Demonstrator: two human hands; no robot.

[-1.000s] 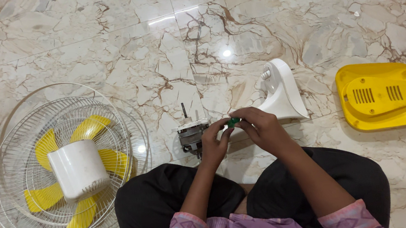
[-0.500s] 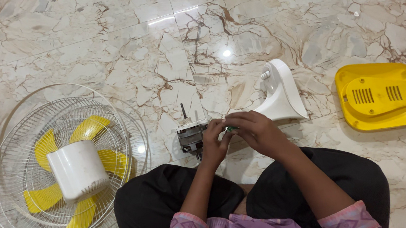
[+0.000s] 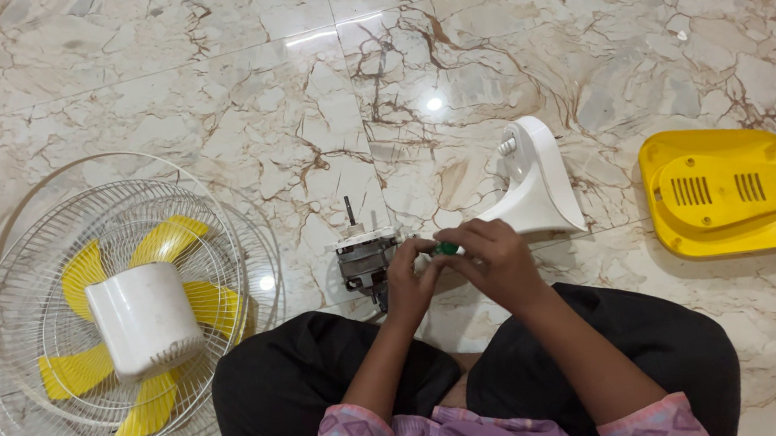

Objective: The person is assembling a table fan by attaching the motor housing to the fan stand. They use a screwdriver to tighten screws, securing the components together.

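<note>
Mid-step on the fan motor [image 3: 365, 259], sat on the marble floor [image 3: 202, 93] just ahead of the knees. Left hand [image 3: 409, 283] steadying, fingers curled against the motor's side. Right hand [image 3: 493, 260] pinching a small green part [image 3: 447, 248], possibly a screwdriver handle, mostly hidden. Next up: keeping it square to the motor. White stand [image 3: 533, 183] partly covered behind.

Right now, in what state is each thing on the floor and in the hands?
Left hand: closed on the green part, beside the motor.
Right hand: closed on the green part.
Green part: pinched between both hands.
Motor: bare, shaft up, on the floor.
White stand: lying on the floor.
Yellow cover: lying detached.
Grille: lying flat, yellow blades inside.
White housing: resting on the grille.
</note>
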